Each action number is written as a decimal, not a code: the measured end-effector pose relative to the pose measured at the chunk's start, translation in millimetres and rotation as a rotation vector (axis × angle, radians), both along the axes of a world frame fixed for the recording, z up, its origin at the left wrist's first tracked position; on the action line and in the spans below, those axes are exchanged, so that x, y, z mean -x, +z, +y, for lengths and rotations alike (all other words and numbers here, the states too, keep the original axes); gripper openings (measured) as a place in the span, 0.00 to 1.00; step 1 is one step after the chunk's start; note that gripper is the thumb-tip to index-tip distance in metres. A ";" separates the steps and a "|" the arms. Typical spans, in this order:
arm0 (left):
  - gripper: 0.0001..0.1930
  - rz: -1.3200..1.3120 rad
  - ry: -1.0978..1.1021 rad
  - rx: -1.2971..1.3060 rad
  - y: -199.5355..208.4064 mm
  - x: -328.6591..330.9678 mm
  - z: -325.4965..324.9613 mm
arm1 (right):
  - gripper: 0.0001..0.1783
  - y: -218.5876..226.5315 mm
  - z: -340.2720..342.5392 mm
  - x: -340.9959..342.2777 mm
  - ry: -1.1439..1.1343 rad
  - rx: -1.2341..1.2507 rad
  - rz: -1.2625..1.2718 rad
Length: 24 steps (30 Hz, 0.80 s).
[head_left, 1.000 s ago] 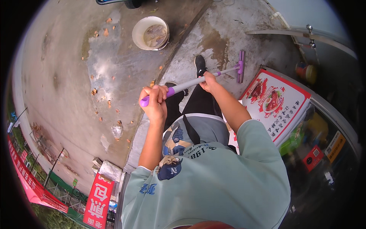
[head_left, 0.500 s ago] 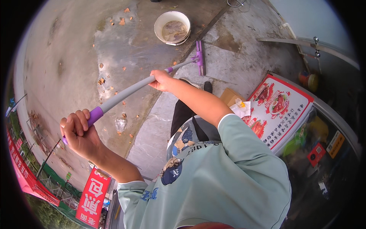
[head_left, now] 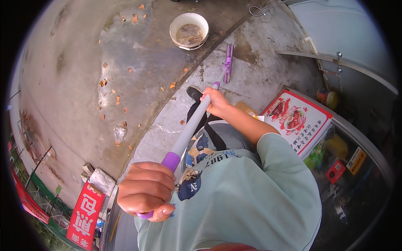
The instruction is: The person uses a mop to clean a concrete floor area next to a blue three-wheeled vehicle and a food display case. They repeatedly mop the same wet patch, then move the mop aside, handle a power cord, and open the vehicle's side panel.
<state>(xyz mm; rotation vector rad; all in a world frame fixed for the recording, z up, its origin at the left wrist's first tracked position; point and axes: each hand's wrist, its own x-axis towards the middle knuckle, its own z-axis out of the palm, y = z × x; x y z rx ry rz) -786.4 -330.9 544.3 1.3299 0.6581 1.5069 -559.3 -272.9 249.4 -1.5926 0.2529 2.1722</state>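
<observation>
I hold a sponge mop (head_left: 191, 129) with a grey pole, purple grips and a narrow purple head, slanting away from my body. My left hand (head_left: 146, 189) is wrapped round the purple grip at the near end, close to my shirt. Farther along the pole, my right hand (head_left: 216, 103) closes on the grey part, just below a purple collar. The mop head lies on the paved strip ahead of my feet. Beyond it to the left stands a white bucket (head_left: 189, 45) with murky water inside.
On the right, a sign board (head_left: 301, 115) with food pictures leans by a glass-fronted counter (head_left: 356, 184). A cardboard box (head_left: 244, 108) sits beside my legs. Dry leaves and a clear plastic bag (head_left: 120, 133) lie on the wet ground. A red sign (head_left: 86, 215) stands lower left.
My left hand has come in toward my body and to the right, with the mop's near end. My right hand has shifted right and slightly down. The mop head has swung slightly right.
</observation>
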 end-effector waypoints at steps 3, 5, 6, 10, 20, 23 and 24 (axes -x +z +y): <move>0.15 0.018 0.084 0.167 -44.5 -46.5 3.8 | 0.06 -35.1 17.6 -65.2 -0.017 -0.032 -0.170; 0.12 -0.005 -0.072 0.233 -81.3 -75.8 16.8 | 0.05 -62.5 31.8 -117.9 -0.053 -0.072 -0.285; 0.13 -0.051 -0.110 0.272 -98.0 -96.5 22.8 | 0.04 -75.2 37.4 -145.8 -0.078 -0.084 -0.347; 0.11 -0.043 -0.245 0.368 -154.9 -170.2 42.9 | 0.04 -118.5 57.1 -246.7 -0.125 -0.084 -0.523; 0.10 -0.451 0.266 0.729 -303.7 -311.0 124.9 | 0.04 -245.2 155.9 -364.0 -0.075 -0.038 -0.521; 0.14 -0.595 0.425 0.808 -324.4 -280.2 151.7 | 0.02 -264.7 172.8 -327.6 0.000 -0.001 -0.426; 0.15 -0.625 0.478 0.817 -322.6 -266.5 158.3 | 0.03 -266.1 175.2 -310.0 0.005 0.019 -0.441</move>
